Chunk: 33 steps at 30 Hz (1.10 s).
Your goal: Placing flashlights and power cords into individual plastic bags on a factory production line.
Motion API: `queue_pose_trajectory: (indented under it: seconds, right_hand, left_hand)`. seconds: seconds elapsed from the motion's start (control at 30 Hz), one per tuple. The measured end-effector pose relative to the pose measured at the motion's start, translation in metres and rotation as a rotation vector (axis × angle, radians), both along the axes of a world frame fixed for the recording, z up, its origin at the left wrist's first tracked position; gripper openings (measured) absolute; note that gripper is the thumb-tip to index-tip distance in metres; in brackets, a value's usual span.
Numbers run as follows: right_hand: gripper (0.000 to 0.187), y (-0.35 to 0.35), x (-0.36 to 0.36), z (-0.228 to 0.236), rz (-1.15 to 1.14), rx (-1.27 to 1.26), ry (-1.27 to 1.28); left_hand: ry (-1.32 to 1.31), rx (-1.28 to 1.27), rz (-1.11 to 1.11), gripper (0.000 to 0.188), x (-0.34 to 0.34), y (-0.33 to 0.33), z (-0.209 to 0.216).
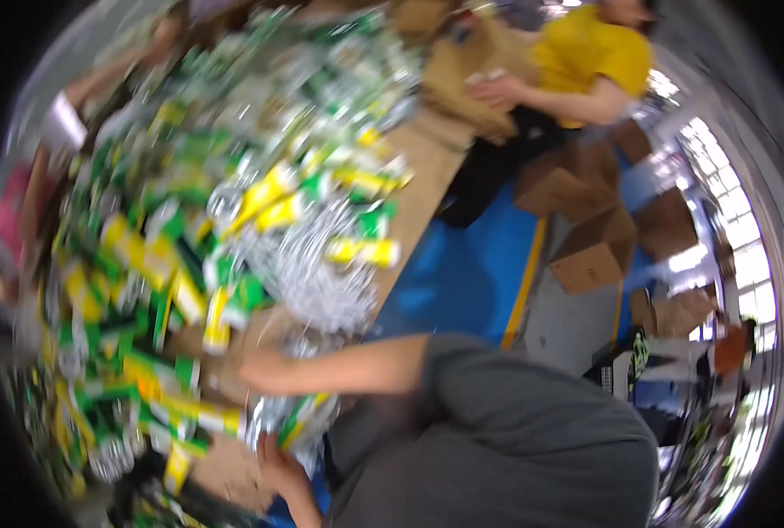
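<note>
Motion smears much of the picture. My right hand (264,371) reaches in over the brown cardboard surface (224,374), below a heap of thin whitish strands (312,264); its fingers are too blurred to read. Nearer the lower edge, my left hand (279,468) is closed at the side of a shiny clear plastic package (304,422) with green and yellow parts. My right forearm partly covers that package. Around both hands lie many yellow, green and white tube-shaped packs (202,409), heaped loosely together.
Clear and green packs (277,88) pile up at the far side. A person in a yellow top (594,66) handles a cardboard box (475,70). Open cartons (594,251) stand on the blue and grey floor (449,273) at right. Another person's arm (101,79) shows at far left.
</note>
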State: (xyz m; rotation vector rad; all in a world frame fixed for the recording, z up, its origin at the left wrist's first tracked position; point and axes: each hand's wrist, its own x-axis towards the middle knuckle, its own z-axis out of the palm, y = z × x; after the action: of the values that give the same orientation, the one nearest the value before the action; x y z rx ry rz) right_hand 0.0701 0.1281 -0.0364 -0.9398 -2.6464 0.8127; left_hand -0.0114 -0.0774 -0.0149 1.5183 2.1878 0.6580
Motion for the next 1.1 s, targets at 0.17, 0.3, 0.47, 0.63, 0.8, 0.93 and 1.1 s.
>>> queue_pose_trajectory:
  seconds: [0.17, 0.3, 0.47, 0.63, 0.8, 0.93, 1.1]
  right_hand:
    - [0.017, 0.011, 0.005, -0.001, 0.12, 0.1, -0.161]
    - [0.01, -0.003, -0.007, 0.068, 0.029, -0.051, 0.721]
    - [0.01, -0.043, 0.011, 0.101, 0.061, -0.903, 0.773]
    - [0.01, -0.033, 0.079, 0.004, 0.363, -0.397, 0.027]
    - [0.025, -0.03, 0.097, 0.076, 0.616, 0.328, -0.74]
    - [0.05, 0.0, 0.107, 0.078, 0.478, 0.227, 0.184]
    - [0.035, 0.023, 0.124, 0.026, 0.177, -0.265, 0.068]
  left_hand:
    - [-0.079, -0.112, 0.07, 0.037, 0.024, 0.023, 0.055]
    - [-0.211, -0.013, -0.024, 0.039, 0.014, 0.032, 0.034]
    - [-0.723, -0.324, 0.042, 0.061, -0.019, 0.039, 0.008]
    - [-0.868, -0.326, 0.206, 0.066, -0.021, 0.04, 0.027]
    - [-0.789, -0.214, 0.013, 0.062, -0.014, 0.05, 0.018]
    - [-0.882, -0.179, 0.171, 0.059, -0.029, 0.026, 0.018]
    - [-0.808, -0.138, 0.194, 0.058, -0.025, 0.028, 0.029]
